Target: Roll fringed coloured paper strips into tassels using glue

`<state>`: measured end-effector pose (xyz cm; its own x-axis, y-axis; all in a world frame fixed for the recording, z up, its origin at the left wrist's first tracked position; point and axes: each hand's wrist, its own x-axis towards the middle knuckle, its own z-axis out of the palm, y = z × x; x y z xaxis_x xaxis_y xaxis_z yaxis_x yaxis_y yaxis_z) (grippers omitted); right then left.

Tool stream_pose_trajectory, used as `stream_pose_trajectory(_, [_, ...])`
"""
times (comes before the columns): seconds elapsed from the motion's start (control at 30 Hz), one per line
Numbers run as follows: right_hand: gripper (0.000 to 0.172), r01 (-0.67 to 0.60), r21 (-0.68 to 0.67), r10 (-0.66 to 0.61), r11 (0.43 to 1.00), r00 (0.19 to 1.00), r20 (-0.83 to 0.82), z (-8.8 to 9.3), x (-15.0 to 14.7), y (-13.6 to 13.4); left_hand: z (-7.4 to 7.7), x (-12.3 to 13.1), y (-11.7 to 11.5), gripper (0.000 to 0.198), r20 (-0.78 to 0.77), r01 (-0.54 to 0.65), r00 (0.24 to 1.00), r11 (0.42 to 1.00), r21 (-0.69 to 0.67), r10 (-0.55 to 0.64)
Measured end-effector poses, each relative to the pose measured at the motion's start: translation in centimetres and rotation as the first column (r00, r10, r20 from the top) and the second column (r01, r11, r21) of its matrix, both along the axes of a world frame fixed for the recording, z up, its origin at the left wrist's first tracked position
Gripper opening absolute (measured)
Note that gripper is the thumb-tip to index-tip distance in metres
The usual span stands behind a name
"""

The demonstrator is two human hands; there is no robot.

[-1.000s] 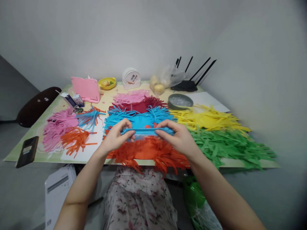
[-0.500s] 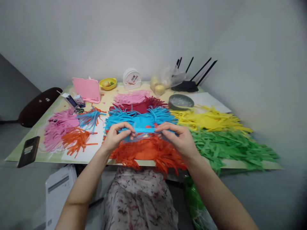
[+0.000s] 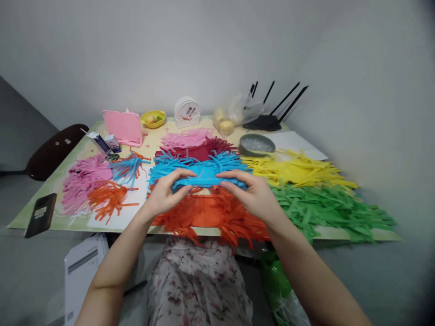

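A bright blue fringed tissue-paper bundle lies across the middle of the table, its cut strips spreading left and right. My left hand curls around its front-left edge, index finger on top and thumb in front. On the other side, my right hand grips the front-right edge in the same way. The flat blue middle shows between my fingertips; some fingers are hidden. Nearer to me, below both hands, lies an orange fringed bundle.
Dark red and pink fringe lie behind; yellow and green fringe at right. Left are pink fringe, small tassels and a phone. Farther back stand a grey bowl, a router and a pink tablet case.
A blue strip was stretched between my hands above the pile. Now my hands are slightly farther forward on the blue bundle, thumbs and index fingers more widely parted.
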<state>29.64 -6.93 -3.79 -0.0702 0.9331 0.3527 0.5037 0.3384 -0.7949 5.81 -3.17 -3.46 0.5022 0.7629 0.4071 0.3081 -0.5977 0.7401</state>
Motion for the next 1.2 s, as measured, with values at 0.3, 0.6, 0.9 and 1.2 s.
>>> stream_pose_trajectory(0.3, [0.021, 0.026, -0.129, -0.027, 0.991, 1.000, -0.006, 0.2, 0.4, 0.3, -0.4, -0.2, 0.5, 0.018, 0.108, 0.124, 0.987, 0.992, -0.028, -0.120])
stream_pose_trajectory(0.6, [0.013, -0.030, 0.046, 0.020, 0.998, 0.978, 0.208, 1.6, -1.1, -0.4, 1.7, 1.1, 1.0, 0.022, -0.129, 0.106, 0.983, 0.977, -0.188, -0.131])
stream_pose_trajectory(0.9, [0.015, -0.111, -0.183, 0.076, 0.977, 0.979, -0.187, 1.1, -0.5, -0.5, 1.5, 1.1, 1.1, 0.027, 0.027, 0.150, 0.988, 0.883, -0.444, -0.155])
stream_pose_trajectory(1.2, [0.021, -0.154, -0.184, 0.048, 0.971, 0.878, -0.477, 0.0, 0.0, -0.7, 0.9, 0.7, 0.5, 0.029, 0.304, 0.259, 0.946, 0.819, -0.513, -0.109])
